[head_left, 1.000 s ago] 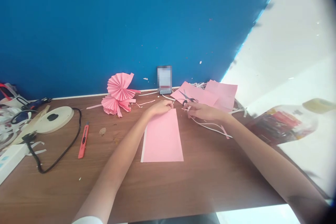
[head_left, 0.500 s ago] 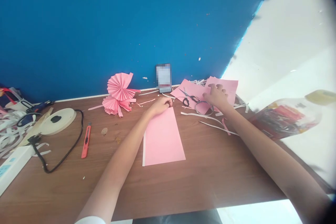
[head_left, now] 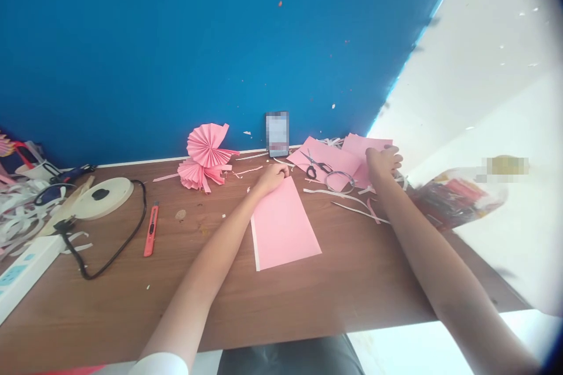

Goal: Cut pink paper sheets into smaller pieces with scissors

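A pink sheet [head_left: 285, 224] is seen flat on the tabletop [head_left: 308, 299], in front of the person. Its far edge is pressed down by the left hand [head_left: 273, 176], whose fingers are curled together on the paper. The sheet is judged light, thin and easy to crease or slide, so it is best taken at an edge or corner with fingertips. The right hand [head_left: 383, 162] is laid on the pink stack [head_left: 352, 159] near the wall, fingers bent over its far edge; whether a sheet is pinched cannot be told. Scissors [head_left: 315, 166] and white strips [head_left: 347, 199] lie between the two hands, pink fans [head_left: 206, 155] and a red cutter [head_left: 151, 229] further left. Compared with half a second ago, the right hand is moved further right on the stack, and the sheet is turned slightly.
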Action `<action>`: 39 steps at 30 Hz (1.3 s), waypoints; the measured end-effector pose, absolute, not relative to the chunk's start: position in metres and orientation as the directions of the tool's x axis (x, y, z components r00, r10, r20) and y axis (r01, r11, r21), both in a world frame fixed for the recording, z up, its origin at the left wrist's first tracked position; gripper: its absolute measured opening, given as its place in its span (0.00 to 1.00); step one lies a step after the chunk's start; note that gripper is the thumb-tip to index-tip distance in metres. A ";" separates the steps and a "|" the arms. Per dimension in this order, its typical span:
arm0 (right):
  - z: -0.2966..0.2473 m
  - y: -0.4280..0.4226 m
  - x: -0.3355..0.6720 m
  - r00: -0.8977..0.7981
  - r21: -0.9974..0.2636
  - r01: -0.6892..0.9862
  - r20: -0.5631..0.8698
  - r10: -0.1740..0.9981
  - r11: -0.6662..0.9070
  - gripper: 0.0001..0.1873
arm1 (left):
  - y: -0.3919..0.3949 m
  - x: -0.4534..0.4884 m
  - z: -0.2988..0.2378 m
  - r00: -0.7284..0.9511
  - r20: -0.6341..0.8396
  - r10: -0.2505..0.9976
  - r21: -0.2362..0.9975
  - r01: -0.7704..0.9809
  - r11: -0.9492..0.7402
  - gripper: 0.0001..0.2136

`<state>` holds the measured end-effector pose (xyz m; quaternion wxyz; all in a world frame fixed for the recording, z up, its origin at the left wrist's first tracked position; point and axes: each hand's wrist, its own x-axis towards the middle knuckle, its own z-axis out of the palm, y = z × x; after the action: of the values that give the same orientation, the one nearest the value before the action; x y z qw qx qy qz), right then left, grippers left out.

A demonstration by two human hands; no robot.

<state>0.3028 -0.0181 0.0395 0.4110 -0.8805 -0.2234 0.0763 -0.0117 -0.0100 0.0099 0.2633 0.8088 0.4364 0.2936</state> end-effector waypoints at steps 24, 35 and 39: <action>0.148 -0.043 0.260 0.479 -0.630 0.759 0.712 0.513 0.165 0.17 | -0.020 -0.006 0.017 0.434 0.264 0.862 0.713 0.514 -0.477 0.09; 0.136 -0.042 0.180 0.272 -0.880 0.354 0.421 0.865 0.316 0.16 | -0.008 -0.009 0.016 0.269 0.243 0.932 0.956 -0.230 -0.183 0.27; 0.118 -0.034 0.176 0.195 -0.956 0.182 0.264 0.944 0.230 0.15 | -0.012 -0.011 0.020 0.272 0.202 0.941 0.920 -0.383 -0.086 0.28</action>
<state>0.1757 -0.0339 0.1181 0.5696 -0.5227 -0.5390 0.3344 -0.0111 -0.0122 0.0198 0.6169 0.5052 0.2759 0.5367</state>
